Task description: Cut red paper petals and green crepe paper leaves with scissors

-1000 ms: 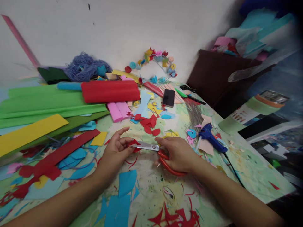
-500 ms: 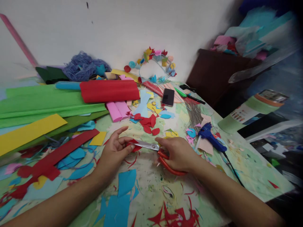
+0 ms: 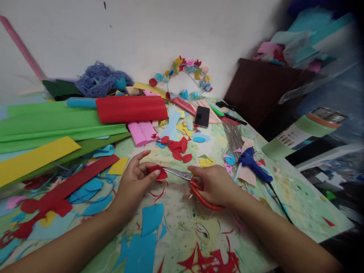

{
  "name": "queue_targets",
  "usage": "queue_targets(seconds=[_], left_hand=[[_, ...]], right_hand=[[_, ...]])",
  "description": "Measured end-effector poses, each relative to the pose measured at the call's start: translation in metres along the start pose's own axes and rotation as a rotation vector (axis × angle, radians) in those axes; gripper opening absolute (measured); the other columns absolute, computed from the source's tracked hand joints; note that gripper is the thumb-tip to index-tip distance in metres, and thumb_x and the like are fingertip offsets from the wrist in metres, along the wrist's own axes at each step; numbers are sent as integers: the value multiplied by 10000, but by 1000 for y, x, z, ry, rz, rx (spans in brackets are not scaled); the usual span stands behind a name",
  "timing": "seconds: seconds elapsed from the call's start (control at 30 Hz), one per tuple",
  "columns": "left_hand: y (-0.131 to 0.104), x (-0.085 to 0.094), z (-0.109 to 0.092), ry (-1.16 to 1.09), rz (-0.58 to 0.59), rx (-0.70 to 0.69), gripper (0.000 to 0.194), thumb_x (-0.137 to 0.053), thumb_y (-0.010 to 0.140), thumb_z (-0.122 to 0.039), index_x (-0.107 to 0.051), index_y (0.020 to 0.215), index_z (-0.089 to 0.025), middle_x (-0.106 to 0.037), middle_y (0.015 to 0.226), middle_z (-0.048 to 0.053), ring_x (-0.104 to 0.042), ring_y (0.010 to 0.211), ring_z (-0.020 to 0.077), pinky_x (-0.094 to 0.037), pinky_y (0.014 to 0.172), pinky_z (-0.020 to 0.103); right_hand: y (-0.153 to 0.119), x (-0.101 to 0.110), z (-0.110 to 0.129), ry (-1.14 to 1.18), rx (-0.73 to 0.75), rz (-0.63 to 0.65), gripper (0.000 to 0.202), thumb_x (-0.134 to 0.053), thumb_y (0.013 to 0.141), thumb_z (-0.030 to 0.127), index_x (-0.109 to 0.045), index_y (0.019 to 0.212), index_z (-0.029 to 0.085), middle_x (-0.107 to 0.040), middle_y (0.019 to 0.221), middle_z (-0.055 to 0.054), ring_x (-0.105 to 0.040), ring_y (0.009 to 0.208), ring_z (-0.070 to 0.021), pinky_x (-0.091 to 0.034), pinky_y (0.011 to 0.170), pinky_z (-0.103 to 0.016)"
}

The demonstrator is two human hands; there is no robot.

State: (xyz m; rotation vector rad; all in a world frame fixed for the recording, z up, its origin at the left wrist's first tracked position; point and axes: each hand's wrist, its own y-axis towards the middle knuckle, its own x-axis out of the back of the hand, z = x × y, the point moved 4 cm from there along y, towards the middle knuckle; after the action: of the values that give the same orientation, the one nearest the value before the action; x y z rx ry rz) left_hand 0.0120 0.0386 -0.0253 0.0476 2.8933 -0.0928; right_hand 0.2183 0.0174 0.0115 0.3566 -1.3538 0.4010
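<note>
My left hand (image 3: 133, 182) pinches a small red paper piece (image 3: 160, 173) between thumb and fingers, low over the table. My right hand (image 3: 214, 185) grips red-handled scissors (image 3: 196, 187), their steel blades pointing left and touching the red piece. A small pile of cut red petals (image 3: 179, 148) lies just beyond the hands. Blue paper scraps (image 3: 150, 223) and thin red trimmings lie under and in front of my forearms.
Rolls of red (image 3: 131, 109), pink (image 3: 141, 132) and green paper (image 3: 54, 123) lie at the back left, with blue yarn (image 3: 99, 81). A phone (image 3: 202, 116), a blue glue gun (image 3: 253, 164) with cord, a paper-flower wreath (image 3: 186, 74) and a bundle of wires (image 3: 233, 136) lie to the right.
The scissor blades have drawn slightly right and closed on the red piece; my left hand turned the piece a little, so more of it shows.
</note>
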Motion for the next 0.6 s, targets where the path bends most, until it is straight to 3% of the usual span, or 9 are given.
queue_targets(seconds=[0.2,0.6], left_hand=[[0,1,-3,11,-35,-16,600,-718,702,-204,-461,1240,-275,-604,810,-44,-594,639,94,-488,545,191],[1,4,-5,-4,-74,-41,605,-738,679,-206,-484,1225,-268,-632,795,-40,-599,626,88,-470,531,164]], right_hand=[[0,0,0,-10,5,-6,465,-515,831,557,-587,1113,194,-708,766,-76,-651,715,-225,-295,570,-263],[0,0,0,-17,-3,4,427,-535,812,589,-595,987,204,-693,721,-58,-653,711,-220,-285,559,-254]])
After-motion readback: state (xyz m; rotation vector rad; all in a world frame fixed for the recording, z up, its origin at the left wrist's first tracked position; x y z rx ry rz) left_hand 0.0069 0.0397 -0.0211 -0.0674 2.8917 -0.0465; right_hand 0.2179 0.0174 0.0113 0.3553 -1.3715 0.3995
